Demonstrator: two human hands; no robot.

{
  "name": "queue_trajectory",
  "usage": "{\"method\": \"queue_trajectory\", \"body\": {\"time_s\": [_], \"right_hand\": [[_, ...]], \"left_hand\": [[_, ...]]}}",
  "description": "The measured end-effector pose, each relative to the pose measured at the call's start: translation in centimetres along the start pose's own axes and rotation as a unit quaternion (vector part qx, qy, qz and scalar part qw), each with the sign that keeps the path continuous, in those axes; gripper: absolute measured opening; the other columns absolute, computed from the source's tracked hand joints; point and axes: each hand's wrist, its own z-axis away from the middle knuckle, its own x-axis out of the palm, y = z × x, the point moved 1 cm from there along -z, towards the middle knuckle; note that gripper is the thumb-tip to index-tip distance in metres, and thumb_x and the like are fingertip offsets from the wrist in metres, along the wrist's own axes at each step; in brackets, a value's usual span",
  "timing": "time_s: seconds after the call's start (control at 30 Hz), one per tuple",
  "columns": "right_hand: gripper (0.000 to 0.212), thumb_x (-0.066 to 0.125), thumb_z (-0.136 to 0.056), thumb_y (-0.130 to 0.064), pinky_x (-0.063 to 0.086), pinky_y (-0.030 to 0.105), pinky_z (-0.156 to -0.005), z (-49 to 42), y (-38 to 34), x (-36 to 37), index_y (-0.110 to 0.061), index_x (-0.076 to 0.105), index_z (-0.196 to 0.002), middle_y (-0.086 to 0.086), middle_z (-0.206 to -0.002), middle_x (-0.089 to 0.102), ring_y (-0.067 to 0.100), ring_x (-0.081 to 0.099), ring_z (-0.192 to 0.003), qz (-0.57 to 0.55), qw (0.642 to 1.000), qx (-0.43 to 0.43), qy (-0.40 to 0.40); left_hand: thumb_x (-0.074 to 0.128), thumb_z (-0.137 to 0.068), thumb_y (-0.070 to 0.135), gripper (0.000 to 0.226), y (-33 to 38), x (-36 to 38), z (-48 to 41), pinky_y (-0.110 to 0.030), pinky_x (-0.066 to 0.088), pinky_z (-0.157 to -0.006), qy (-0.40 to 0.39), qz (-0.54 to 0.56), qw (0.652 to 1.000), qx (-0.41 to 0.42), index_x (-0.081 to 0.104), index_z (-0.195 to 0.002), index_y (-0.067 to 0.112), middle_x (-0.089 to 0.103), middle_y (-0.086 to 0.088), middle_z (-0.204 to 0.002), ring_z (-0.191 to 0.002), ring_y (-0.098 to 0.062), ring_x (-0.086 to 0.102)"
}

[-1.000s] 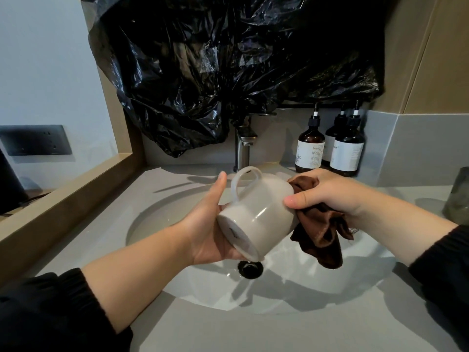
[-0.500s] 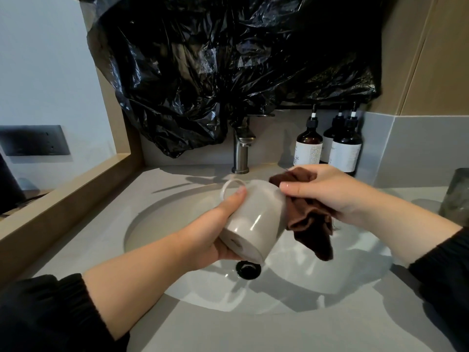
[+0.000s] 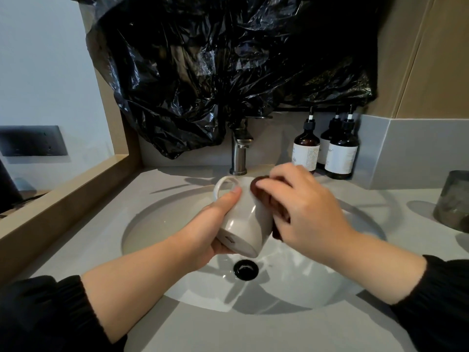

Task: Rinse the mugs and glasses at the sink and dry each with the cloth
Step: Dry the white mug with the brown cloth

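Here, left hand (image 3: 210,232): I see it wrapped round the lower part of the mug (image 3: 248,224), thumb lying up the side near the handle.
Right hand (image 3: 309,212): fingers curled, pressing the cloth (image 3: 264,196) against the mug's right side.
Mug: white, tilted with its bottom toward me, held above the sink (image 3: 152,224), just beyond the drain (image 3: 245,269).
Tap (image 3: 239,153): at the far rim, behind the mug.
Bottles (image 3: 307,151): three dark pump bottles, right of the tap.
Black plastic (image 3: 203,72): hanging over the far wall.
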Motion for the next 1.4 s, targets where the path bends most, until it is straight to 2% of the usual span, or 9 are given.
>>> {"method": "queue_trajectory", "body": {"time_s": [0.17, 0.33, 0.47, 0.7, 0.9, 1.1, 1.23, 1.33, 1.4], "right_hand": [[0.033, 0.067, -0.07, -0.002, 0.045, 0.038, -0.046, 1.0, -1.8, 0.5, -0.007, 0.067, -0.103, 0.011, -0.099, 0.061, 0.028, 0.051, -0.078, -0.027, 0.982, -0.178, -0.059], [0.033, 0.056, -0.076, -0.011, 0.051, 0.042, -0.061, 0.1, 0.6, 0.0, -0.007, 0.067, -0.107, 0.01, -0.101, 0.058, 0.027, 0.057, -0.087, -0.056, 0.997, -0.057, 0.01], [0.031, 0.067, -0.077, -0.008, 0.049, 0.04, -0.05, 1.1, -1.1, 0.5, -0.011, 0.067, -0.108, 0.011, -0.099, 0.06, 0.029, 0.057, -0.083, -0.049, 0.984, -0.166, -0.038], [0.032, 0.058, -0.083, -0.014, 0.051, 0.041, -0.063, 0.4, 1.7, -0.3, -0.007, 0.068, -0.112, 0.012, -0.102, 0.058, 0.029, 0.058, -0.088, -0.021, 0.995, -0.098, 0.029], [0.033, 0.058, -0.089, -0.011, 0.048, 0.038, -0.054, 2.0, 0.5, 0.1, -0.013, 0.053, -0.122, 0.007, -0.11, 0.045, 0.025, 0.048, -0.082, -0.008, 0.964, -0.267, -0.007], [0.034, 0.058, -0.085, -0.014, 0.052, 0.042, -0.071, 1.2, 2.9, -0.3, -0.004, 0.066, -0.116, 0.012, -0.106, 0.055, 0.029, 0.058, -0.09, -0.01, 0.995, -0.072, 0.066], [0.032, 0.059, -0.085, -0.015, 0.051, 0.038, -0.066, 1.9, 0.9, 0.2, -0.008, 0.067, -0.115, 0.007, -0.109, 0.053, 0.026, 0.057, -0.09, -0.008, 0.992, -0.128, 0.024], [0.028, 0.057, -0.087, -0.016, 0.049, 0.035, -0.061, 1.4, 0.3, 0.1, -0.012, 0.067, -0.114, 0.004, -0.107, 0.052, 0.026, 0.057, -0.086, -0.018, 0.987, -0.158, 0.014], [0.033, 0.056, -0.082, -0.016, 0.049, 0.033, -0.072, 0.5, 1.4, -0.2, -0.012, 0.068, -0.112, 0.005, -0.104, 0.056, 0.022, 0.057, -0.09, -0.038, 0.996, -0.075, 0.015]], "left_hand": [[0.044, -0.091, 0.056, 0.05, 0.2, -0.3, 0.2, -0.047, 0.054, -0.087, -0.011, 0.031, 0.999, -0.002, 0.07, -0.102, 0.015, 0.074, -0.009, -0.09, -0.086, -0.025, 0.07], [0.049, -0.088, 0.056, 0.045, 0.1, -0.1, 0.1, -0.044, 0.056, -0.073, 0.008, 0.053, 0.998, -0.012, 0.066, -0.108, 0.019, 0.075, -0.008, -0.091, -0.083, -0.025, 0.071], [0.046, -0.089, 0.056, 0.048, 0.1, -0.3, 0.0, -0.043, 0.056, -0.071, 0.003, 0.061, 0.998, -0.013, 0.069, -0.102, 0.015, 0.074, -0.009, -0.084, -0.074, -0.024, 0.071], [0.051, -0.088, 0.055, 0.051, 0.3, -0.4, 0.2, -0.059, 0.049, -0.09, 0.022, 0.106, 0.993, -0.044, 0.064, -0.116, 0.015, 0.071, -0.018, -0.106, -0.1, -0.037, 0.066], [0.045, -0.089, 0.059, 0.059, 0.1, -0.8, -0.1, -0.042, 0.053, -0.07, -0.017, 0.108, 0.992, -0.06, 0.065, -0.113, 0.009, 0.072, -0.014, -0.088, -0.078, -0.03, 0.066], [0.047, -0.088, 0.057, 0.054, 0.3, -0.8, 0.0, -0.044, 0.056, -0.063, -0.029, 0.125, 0.989, -0.07, 0.063, -0.115, 0.013, 0.071, -0.02, -0.096, -0.083, -0.043, 0.066], [0.047, -0.087, 0.057, 0.054, -0.1, -0.7, -0.5, -0.051, 0.052, -0.084, -0.021, 0.093, 0.994, -0.046, 0.066, -0.112, 0.014, 0.071, -0.016, -0.097, -0.09, -0.034, 0.066], [0.045, -0.088, 0.055, 0.048, -0.2, -0.8, -0.5, -0.044, 0.054, -0.075, -0.033, 0.063, 0.997, -0.027, 0.068, -0.105, 0.016, 0.073, -0.01, -0.086, -0.079, -0.027, 0.068], [0.049, -0.087, 0.054, 0.042, 0.0, -0.8, -0.4, -0.044, 0.055, -0.073, -0.026, 0.058, 0.998, -0.012, 0.067, -0.101, 0.018, 0.073, -0.008, -0.08, -0.075, -0.025, 0.069]]}}
